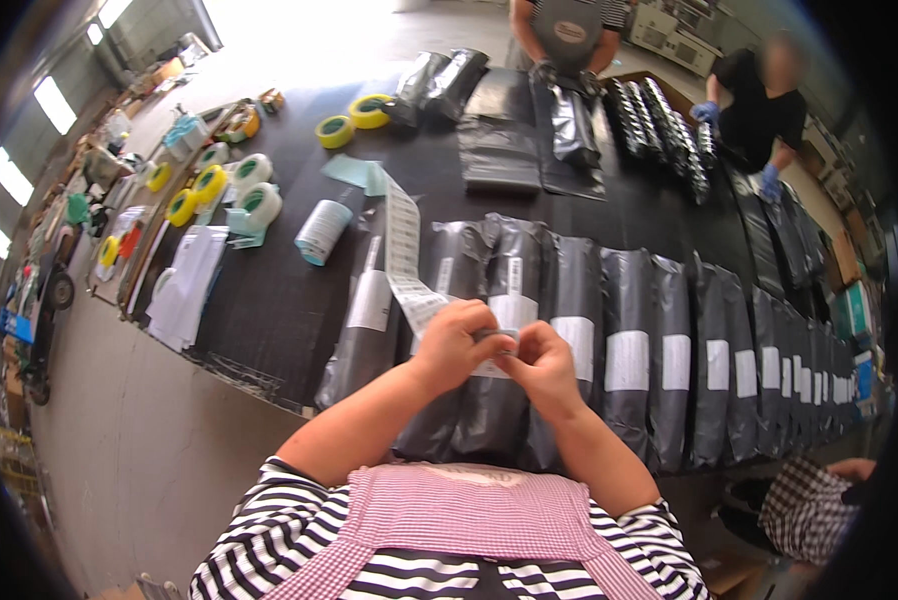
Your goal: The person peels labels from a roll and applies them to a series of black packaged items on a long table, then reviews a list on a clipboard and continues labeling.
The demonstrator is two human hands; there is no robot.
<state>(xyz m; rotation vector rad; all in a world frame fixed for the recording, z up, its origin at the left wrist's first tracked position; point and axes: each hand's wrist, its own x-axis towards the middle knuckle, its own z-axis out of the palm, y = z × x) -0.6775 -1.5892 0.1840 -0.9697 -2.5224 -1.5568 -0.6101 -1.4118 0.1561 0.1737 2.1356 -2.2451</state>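
Note:
A long strip of printed white labels [403, 240] trails over the black table and down into my left hand [454, 348], which is closed on its near end. My right hand [549, 372] meets it with thumb and finger pinched at the strip's edge; the exact piece between the fingertips is partly hidden. Below both hands lies a dark plastic-wrapped parcel [489, 420], one of several in a row. To the left is another wrapped parcel [362, 345] with a white label on it. Behind that, a roll of labels [323, 232] rests on the table.
Labelled grey parcels [629, 420] stretch right along the table edge. Yellow tape rolls [335, 131], white tape rolls [259, 203] and loose paper sheets [184, 285] lie leftward. Across the table, a person [569, 40] handles a dark bag [573, 125]; another person [764, 110] wears blue gloves.

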